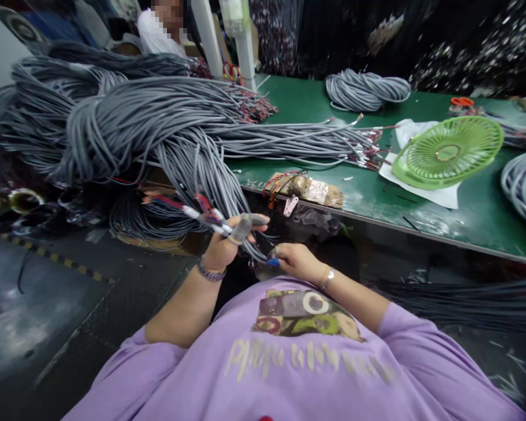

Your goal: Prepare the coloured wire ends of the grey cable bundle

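Observation:
My left hand (228,241), grey covers on its thumb and finger, is closed around a few grey cables (213,222). Their stripped ends, with red and blue wires (170,202) and white sleeves, point up and left. My right hand (297,260) is closed beside the lower part of these cables, just in front of my body. A small blue piece (273,262) shows at its fingertips; its kind is hidden by the fingers. Behind both hands, a thick bundle of grey cables (201,166) hangs over the table edge.
Large grey cable bundles (127,111) cover the left of the green table (363,204). A green fan (449,152) lies on white paper at right. Coiled cables (368,89) rest at the back. A taped block (318,192) sits on the front edge. Another person (162,32) is behind.

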The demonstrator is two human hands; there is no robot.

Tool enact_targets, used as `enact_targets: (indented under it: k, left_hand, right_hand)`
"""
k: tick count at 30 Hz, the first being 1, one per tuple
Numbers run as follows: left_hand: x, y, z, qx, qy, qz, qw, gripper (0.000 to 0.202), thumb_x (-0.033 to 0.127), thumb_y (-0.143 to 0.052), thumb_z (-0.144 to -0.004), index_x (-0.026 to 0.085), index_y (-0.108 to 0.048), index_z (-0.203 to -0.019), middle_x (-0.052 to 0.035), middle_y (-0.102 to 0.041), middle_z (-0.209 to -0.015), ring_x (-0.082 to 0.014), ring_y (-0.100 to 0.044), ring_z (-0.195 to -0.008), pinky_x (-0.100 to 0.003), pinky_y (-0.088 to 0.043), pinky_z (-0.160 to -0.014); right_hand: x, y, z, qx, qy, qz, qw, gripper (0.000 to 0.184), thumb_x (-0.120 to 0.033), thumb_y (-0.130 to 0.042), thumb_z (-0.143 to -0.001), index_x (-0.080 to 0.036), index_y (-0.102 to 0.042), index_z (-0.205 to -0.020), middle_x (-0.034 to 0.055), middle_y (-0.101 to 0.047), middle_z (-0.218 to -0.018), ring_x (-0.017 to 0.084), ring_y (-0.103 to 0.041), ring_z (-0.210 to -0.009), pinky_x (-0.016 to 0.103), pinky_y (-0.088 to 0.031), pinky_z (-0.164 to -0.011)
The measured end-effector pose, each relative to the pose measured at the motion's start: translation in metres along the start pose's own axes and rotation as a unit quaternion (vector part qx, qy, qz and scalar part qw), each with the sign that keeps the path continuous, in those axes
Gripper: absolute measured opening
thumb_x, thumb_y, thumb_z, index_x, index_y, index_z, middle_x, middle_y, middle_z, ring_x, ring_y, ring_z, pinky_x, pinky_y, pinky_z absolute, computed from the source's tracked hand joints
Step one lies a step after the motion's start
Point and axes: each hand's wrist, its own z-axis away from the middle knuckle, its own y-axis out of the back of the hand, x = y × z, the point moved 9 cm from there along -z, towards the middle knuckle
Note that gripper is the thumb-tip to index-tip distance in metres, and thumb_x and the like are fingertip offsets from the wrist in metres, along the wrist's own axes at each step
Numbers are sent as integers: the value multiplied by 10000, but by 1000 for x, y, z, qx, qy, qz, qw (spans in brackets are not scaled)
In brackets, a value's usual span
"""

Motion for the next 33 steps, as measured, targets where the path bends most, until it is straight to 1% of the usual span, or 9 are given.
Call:
enact_targets:
  k: [3,6,9,11,13,16,20,26,33]
  left_hand:
    - [-33,-23,-11,-31,42,-6,999,514,578,-613,-827,153,-704,-1100,-163,-704,-1181,-285,-694,-1030,-288,-563,-695]
    - [-53,-20,-11,-47,70,-12,996,566,584,-610,-828,148,-664,-1185,-174,-698,-1191,-297,-677,-1080,-344,-569,-811]
    - [-54,-17,-9,-84,76,-39,993,562,567,-627,-823,153,-658,-1202,-153,-723,-1122,-282,-682,-1055,-369,-555,-862]
    - [-47,-22,-9,-118,59,-70,989,503,543,-672,-796,158,-696,-1119,-123,-739,-1045,-260,-682,-1014,-368,-537,-898]
    - [-44,-31,-8,-155,54,-90,982,432,518,-719,-762,158,-721,-1001,-88,-740,-910,-226,-688,-878,-339,-548,-836]
    - [-49,-39,-8,-177,79,-94,976,366,500,-731,-755,143,-700,-828,-30,-663,-668,-144,-600,-581,-267,-514,-577]
    - [-55,-39,-8,-160,91,-103,977,393,515,-722,-756,132,-641,-727,-10,-610,-605,-98,-517,-486,-226,-432,-461]
    - [-65,-36,-8,-136,118,-102,978,412,547,-698,-765,138,-652,-741,-12,-624,-572,-109,-557,-468,-228,-465,-459]
    - [-55,-4,-5,44,56,-48,996,337,477,-674,-820,150,-722,-885,-41,-703,-683,-146,-661,-607,-266,-540,-611]
  right_hand:
    - [31,-7,-23,97,-103,-194,971,412,-502,-538,-886,-137,-655,-735,10,-584,-618,114,-464,-569,240,-401,-565]
    - [39,-1,-29,151,-118,-280,941,458,-570,-630,-802,-118,-700,-800,10,-607,-639,114,-478,-592,249,-423,-596]
    - [35,8,-31,173,-124,-312,926,438,-563,-669,-769,-128,-714,-805,15,-618,-651,114,-486,-575,251,-417,-568]
    - [31,9,-36,173,-129,-331,918,424,-567,-674,-762,-146,-710,-796,5,-602,-617,118,-495,-556,247,-413,-534]
    - [29,5,-42,161,-143,-352,911,426,-580,-676,-756,-155,-701,-785,-2,-579,-565,122,-498,-519,244,-398,-488]
    - [34,-6,-44,137,-187,-398,888,442,-595,-682,-750,-158,-686,-822,-1,-578,-533,131,-512,-470,249,-390,-444]
    - [45,-11,-33,149,-217,-439,859,455,-605,-712,-720,-165,-652,-818,-2,-589,-553,126,-543,-505,243,-449,-470]
    - [52,-7,-19,184,-213,-417,864,449,-598,-686,-740,-165,-568,-735,-17,-570,-586,90,-520,-496,216,-462,-467]
    - [61,4,-10,233,-198,-417,856,397,-538,-705,-716,-173,-587,-817,-18,-606,-635,83,-527,-496,212,-452,-469]
